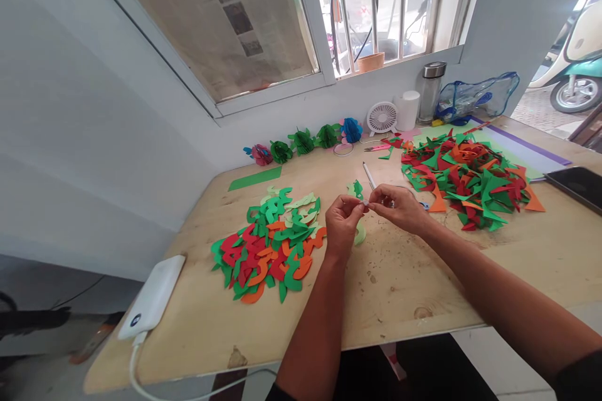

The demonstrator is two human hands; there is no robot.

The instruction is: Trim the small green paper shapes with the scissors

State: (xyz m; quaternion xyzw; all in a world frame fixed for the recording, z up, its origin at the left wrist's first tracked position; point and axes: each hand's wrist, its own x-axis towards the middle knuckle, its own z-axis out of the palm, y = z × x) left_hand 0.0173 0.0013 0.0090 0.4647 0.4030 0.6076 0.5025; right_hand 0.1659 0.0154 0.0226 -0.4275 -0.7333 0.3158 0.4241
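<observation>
Over the middle of the wooden table [399, 288], my left hand [345, 224] and my right hand [397, 207] meet at the fingertips. Both are closed in a pinch on a small whitish piece [365, 203], too small to name. Behind and below the hands lie light and dark green paper cutouts [360, 235], partly hidden. A white pen [369, 175] lies just beyond my right hand. Beside that hand a blue handle [424, 205] shows, the rest of it covered. To the left spreads a pile of curved red, green and orange paper cutouts [263, 254].
Paper scraps [470, 178] are heaped at right, near a black phone [578, 187]. Along the wall stand honeycomb paper figures [303, 141], a small fan [382, 118], a glass bottle [430, 94] and a clear pouch [480, 97]. A cabled power bank [157, 291] lies front left.
</observation>
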